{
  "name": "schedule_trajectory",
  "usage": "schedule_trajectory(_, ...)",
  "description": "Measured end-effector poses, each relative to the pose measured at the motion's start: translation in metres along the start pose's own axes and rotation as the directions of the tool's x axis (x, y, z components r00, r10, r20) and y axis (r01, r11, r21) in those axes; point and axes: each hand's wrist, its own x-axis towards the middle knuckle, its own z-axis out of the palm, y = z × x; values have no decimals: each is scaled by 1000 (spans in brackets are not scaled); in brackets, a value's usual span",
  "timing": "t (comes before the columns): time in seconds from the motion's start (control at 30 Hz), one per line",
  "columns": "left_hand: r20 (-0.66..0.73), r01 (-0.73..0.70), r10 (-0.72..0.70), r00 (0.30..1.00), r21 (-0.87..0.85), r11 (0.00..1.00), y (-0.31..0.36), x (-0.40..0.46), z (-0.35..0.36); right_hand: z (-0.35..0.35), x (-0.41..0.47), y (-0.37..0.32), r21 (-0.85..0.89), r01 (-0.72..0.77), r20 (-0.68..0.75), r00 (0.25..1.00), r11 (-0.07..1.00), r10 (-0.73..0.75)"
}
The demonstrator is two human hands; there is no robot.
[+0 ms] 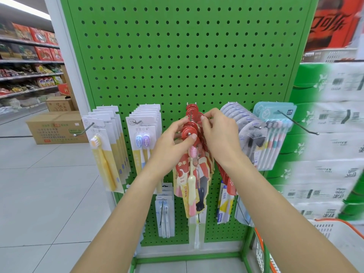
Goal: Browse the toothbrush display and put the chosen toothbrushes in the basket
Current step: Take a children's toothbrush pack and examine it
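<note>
Red toothbrush pack, front of its hook on the pegboard: left hand pinches its top, right hand pinches packs behind, apparently to free it; basket low right.

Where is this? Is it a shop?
Yes, most likely a supermarket. Packaged toothbrushes hang on hooks from a green pegboard, shelves of boxed goods line the aisle at the left, and a shopping basket sits at the lower right.
</note>
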Motion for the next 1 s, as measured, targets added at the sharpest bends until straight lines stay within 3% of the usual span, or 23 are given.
schedule_trajectory(0.13, 23, 2, -3, 1000, 47, 999, 4, -1, -1, -11, -11, -5, -136, 52, -16, 998, 989, -55)
schedule_trajectory(0.33, 34, 18, -20, 999, 46, 999, 10, -9, -1, -37, -23, -8, -78, 35, -85, 996, 996, -42)
schedule_trajectory(0.53, 9, 26, -27, 1000, 48, 999, 24, -30, -1, -76, -41, -6, 92, -22, -77, 997, 995, 30)
schedule_trajectory(0.67, -65, -47, 48, 997, 21, 999, 35, -52, 2, -97, -57, 2, 225, -24, -133, 990, 974, 55)
schedule_trajectory(0.83, -160, -97, 88, 983, -52, 994, 34, -88, 23, -107, -81, 24, 486, -84, -80, 987, 870, 140)
schedule_trajectory(0.93, -93, -10, -4, 996, -150, 989, 26, -112, 42, -106, -100, 36, 563, -170, 11, 980, 809, 198)
schedule_trajectory(1.0, 43, 111, -104, 994, -224, 968, 17, -126, 54, -105, -118, 42, 597, -243, 80, 966, 764, 245)
